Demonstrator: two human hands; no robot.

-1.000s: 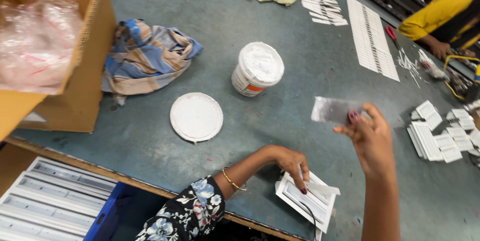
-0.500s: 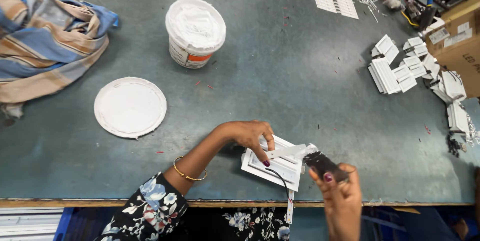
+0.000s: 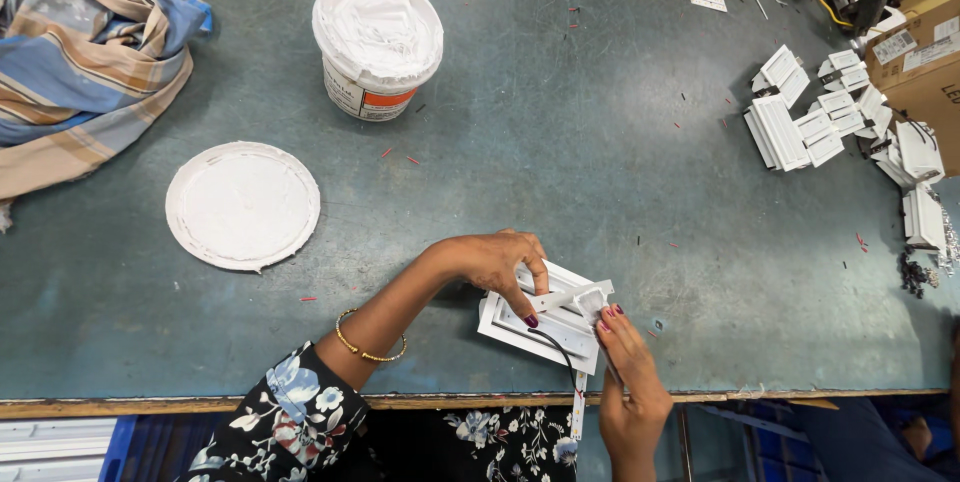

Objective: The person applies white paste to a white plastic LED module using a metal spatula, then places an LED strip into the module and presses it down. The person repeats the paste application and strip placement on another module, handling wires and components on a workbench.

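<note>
My left hand (image 3: 492, 262) presses down on a small stack of white rectangular plastic frames (image 3: 545, 317) near the table's front edge, fingers curled over its top. My right hand (image 3: 625, 362) comes up from below and pinches a small white piece (image 3: 585, 302) lying on the stack's right side. A thin black wire (image 3: 555, 347) and a narrow white strip (image 3: 578, 412) trail off the stack toward the table edge.
An open white tub of white paste (image 3: 378, 37) stands at the back, its round lid (image 3: 243, 204) lying to the left. A striped cloth (image 3: 85, 62) is at far left. Several white frames (image 3: 820, 122) are piled at right beside a cardboard box (image 3: 920, 52).
My right hand, raised with a small clear bag a second ago, has come down to the stack and now pinches the white piece. The left hand stayed on the frames; the view shifted right.
</note>
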